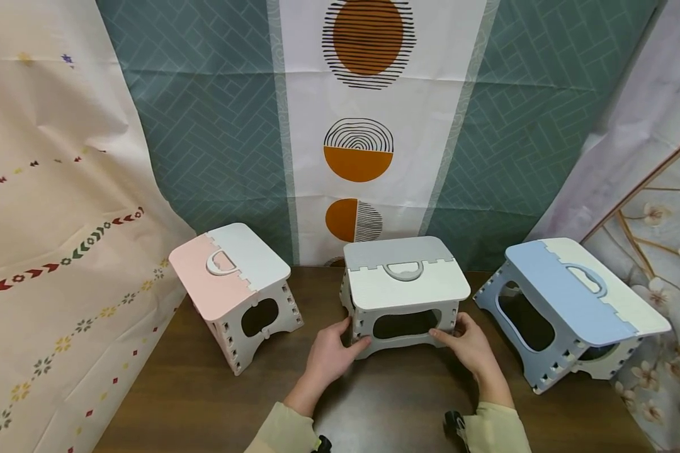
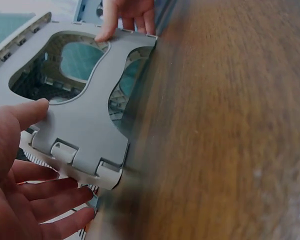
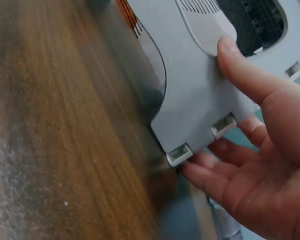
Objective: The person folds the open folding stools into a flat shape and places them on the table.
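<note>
A folding step stool with a grey and white top (image 1: 410, 290) stands unfolded in the middle of the table, its front leg panel facing me. My left hand (image 1: 330, 353) grips its front left leg, thumb on the panel and fingers around the side. At the opposite leg, my right hand (image 1: 473, 346) holds on with the thumb on the panel near the oval opening. The left wrist view shows the left thumb flat on the grey panel (image 2: 92, 107) and fingers beyond the hinged edge. In the right wrist view, the right fingers (image 3: 210, 172) lie partly hidden behind the leg.
A pink and white folding stool (image 1: 218, 292) stands angled at the left, a blue and white one (image 1: 566, 286) at the right. Patterned cloths (image 1: 221, 126) hang behind and beside the brown wooden table (image 1: 385, 402).
</note>
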Tool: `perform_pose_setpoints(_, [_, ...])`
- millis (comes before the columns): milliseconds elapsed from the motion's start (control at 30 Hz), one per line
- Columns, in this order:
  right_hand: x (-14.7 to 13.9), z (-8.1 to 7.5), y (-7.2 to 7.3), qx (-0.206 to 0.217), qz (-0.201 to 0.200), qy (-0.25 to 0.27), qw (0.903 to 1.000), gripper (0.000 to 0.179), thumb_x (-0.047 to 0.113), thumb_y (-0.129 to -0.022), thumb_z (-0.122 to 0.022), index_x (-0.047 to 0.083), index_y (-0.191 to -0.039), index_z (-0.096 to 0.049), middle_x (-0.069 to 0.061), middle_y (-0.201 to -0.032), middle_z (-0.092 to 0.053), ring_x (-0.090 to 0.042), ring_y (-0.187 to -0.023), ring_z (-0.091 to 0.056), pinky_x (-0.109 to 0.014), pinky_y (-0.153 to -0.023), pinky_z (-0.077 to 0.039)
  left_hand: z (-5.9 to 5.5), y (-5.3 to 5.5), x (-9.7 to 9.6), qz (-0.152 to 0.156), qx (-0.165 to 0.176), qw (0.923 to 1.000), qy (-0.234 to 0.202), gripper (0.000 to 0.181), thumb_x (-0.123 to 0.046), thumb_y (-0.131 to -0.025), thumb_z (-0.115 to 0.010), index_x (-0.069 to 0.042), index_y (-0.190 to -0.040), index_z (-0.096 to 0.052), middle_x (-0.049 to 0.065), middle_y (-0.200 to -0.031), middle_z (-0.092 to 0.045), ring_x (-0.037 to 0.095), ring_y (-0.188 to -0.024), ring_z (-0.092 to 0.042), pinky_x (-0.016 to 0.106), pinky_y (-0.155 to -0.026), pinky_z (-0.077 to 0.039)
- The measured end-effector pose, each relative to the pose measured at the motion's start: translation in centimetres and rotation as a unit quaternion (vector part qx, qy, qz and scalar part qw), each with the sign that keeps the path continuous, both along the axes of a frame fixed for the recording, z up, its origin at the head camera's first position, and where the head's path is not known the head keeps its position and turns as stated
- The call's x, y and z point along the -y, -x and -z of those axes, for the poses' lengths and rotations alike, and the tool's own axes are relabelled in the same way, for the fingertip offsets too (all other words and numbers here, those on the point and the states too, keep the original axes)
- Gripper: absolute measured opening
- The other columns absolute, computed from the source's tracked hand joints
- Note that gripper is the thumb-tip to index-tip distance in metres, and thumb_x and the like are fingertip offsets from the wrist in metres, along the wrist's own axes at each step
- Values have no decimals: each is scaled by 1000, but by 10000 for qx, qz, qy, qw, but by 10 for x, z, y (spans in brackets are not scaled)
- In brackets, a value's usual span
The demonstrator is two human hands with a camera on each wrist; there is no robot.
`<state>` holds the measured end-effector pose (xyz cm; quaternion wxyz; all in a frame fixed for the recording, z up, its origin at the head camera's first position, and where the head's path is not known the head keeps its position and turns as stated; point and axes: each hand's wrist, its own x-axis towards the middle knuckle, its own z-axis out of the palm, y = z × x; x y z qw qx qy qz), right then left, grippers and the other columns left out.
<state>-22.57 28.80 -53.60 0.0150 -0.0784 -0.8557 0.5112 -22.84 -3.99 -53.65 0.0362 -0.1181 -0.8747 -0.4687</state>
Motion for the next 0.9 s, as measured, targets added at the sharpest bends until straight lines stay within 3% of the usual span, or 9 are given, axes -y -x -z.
perform_pose_setpoints(133, [-2,5,1,-16,-266,159,9995,71,20,-88,-92,-3,-140,-49,-24,-136,-62,-39,-123,-64,-34,-88,-56,3,0,0,-61,-113,9999,38,74,-49,-93,-83,-1,-146,-64,16,-143,-66,34,-129,-65,56,-100,-54])
perform_pose_setpoints(300, [-1,8,1,-14,-438,-50,9990,82,15,-86,-93,-4,-152,-47,-27,-140,-62,-45,-129,-61,-50,-100,-55,6,2,0,-71,-197,9997,152,76,-47,-89,-88,0,-144,-65,17,-137,-70,34,-121,-69,55,-94,-56])
perform_pose_setpoints(433, [2,9,0,35,-416,-238,9988,82,14,-84,-94,-4,-151,-51,-26,-137,-64,-45,-127,-61,-58,-105,-50,9,6,2,-50,-161,9998,119,78,-43,-87,-91,1,-145,-64,18,-134,-72,34,-119,-70,53,-94,-57])
perform_pose_setpoints(667, [8,6,-2,22,-434,-573,9974,82,17,-78,-98,-4,-145,-56,-19,-125,-71,-36,-115,-63,-56,-100,-48,13,11,7,-66,-221,9997,-118,70,-31,-89,-91,-2,-147,-64,15,-128,-75,33,-117,-71,52,-97,-55])
perform_pose_setpoints(900, [14,0,-2,77,-346,-966,9947,87,26,-76,-100,-4,-145,-56,-24,-129,-69,-42,-120,-63,-62,-100,-48,14,13,7,-41,-435,9990,-7,64,-32,-90,-89,-5,-143,-67,15,-120,-77,32,-111,-73,51,-92,-57])
